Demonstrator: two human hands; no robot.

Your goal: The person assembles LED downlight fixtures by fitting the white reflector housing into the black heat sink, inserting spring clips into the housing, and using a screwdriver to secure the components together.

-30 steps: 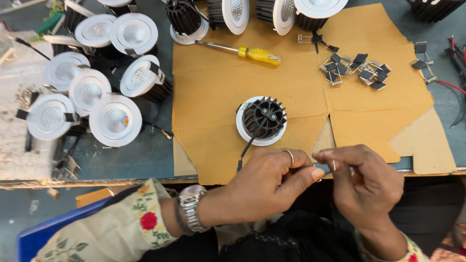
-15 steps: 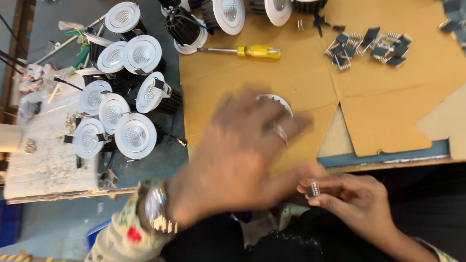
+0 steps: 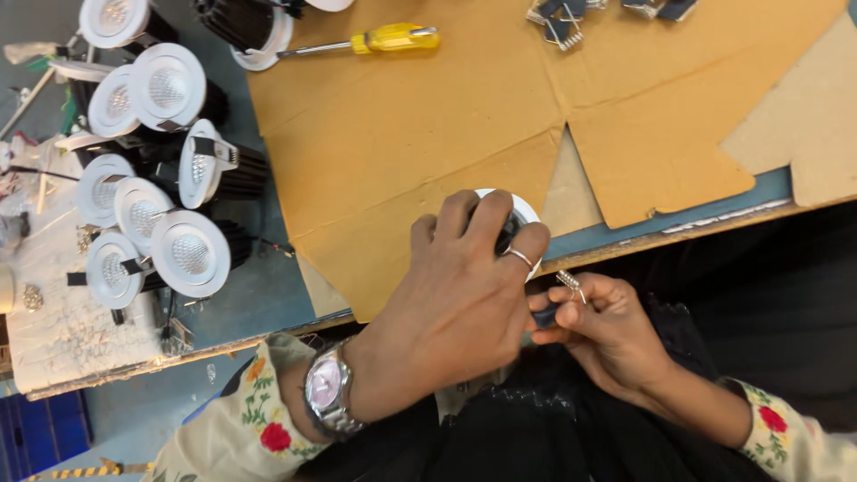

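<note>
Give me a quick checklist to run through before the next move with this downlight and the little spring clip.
1. Left hand grips the downlight at the bench edge: ok.
2. Right hand pinches the spring clip: ok.
3. Clip seated in the downlight's side: cannot tell, the left hand covers it.
4. Downlight fully resting on the cardboard: cannot tell, it sits at the edge.
5. Screwdriver lies clear of both hands: ok.
6. Spare clips on the cardboard: ok.

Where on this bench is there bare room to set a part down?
The middle of the cardboard sheet is bare, between the yellow screwdriver, the metal clips and the left hand. The left side is crowded with white downlights; the near edge by the right hand is tight.
</note>
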